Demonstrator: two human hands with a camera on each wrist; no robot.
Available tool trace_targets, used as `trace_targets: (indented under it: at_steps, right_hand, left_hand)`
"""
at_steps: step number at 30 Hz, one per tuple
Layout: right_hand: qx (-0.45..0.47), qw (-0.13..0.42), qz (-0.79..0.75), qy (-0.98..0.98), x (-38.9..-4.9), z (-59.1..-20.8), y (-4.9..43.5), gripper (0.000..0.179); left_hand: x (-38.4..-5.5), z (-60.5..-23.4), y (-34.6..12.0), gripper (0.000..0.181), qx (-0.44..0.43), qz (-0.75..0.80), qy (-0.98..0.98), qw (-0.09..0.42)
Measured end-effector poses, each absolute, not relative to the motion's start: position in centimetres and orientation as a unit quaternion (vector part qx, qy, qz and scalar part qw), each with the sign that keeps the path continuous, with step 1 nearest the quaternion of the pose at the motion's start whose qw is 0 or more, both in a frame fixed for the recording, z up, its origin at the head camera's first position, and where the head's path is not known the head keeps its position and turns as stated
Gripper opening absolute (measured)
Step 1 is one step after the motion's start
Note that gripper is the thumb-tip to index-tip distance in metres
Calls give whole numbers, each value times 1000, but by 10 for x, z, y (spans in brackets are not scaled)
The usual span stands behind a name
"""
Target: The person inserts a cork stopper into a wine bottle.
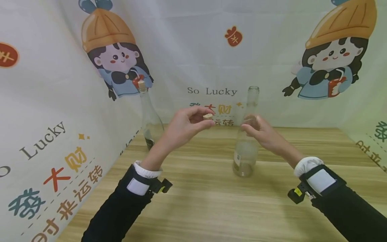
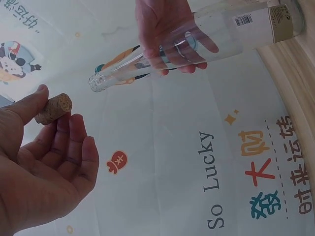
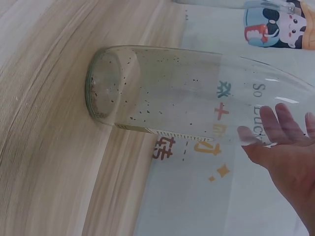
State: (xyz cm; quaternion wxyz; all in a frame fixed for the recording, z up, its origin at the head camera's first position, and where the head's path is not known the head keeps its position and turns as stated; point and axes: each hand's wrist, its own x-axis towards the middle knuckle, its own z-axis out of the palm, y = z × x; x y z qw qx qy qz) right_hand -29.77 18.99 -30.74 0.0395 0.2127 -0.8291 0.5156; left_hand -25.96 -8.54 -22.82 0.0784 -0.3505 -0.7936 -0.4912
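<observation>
Between the thumb and fingers of my left hand (image 1: 182,127) a short brown cork (image 2: 58,108) is pinched, raised above the table and left of a clear glass bottle (image 1: 245,151). That bottle stands upright with its mouth uncovered and a small label low on its side. My right hand (image 1: 262,132) grips it around the shoulder, thumb on the near side and fingers behind the glass. Dark specks show on the glass in the right wrist view. The cork is apart from the bottle's mouth in the left wrist view.
A second clear bottle (image 1: 149,116) with a cork (image 1: 141,86) in its mouth stands at the back left, partly behind my left forearm. The wood-grain table (image 1: 193,201) meets a printed cloth backdrop (image 1: 187,40) at the back and sides.
</observation>
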Motion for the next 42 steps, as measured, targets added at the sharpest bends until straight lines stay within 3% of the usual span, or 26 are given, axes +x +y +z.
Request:
trace_targets:
  at_steps: [11, 19, 36, 42]
  right_hand:
    - [263, 26, 539, -800, -289, -304, 175, 42]
    - [301, 16, 555, -775, -260, -290, 149, 28]
    - [321, -9, 592, -739, -231, -303, 125, 34]
    - [360, -25, 620, -696, -229, -318, 120, 30]
  left_hand:
    - [-260, -223, -87, 28, -349, -480, -799, 91]
    - [-259, -220, -90, 29, -335, -485, -802, 95]
    - [-256, -214, -99, 36, -307, -480, -815, 103]
    - [-233, -197, -97, 29, -304, -476, -818, 109]
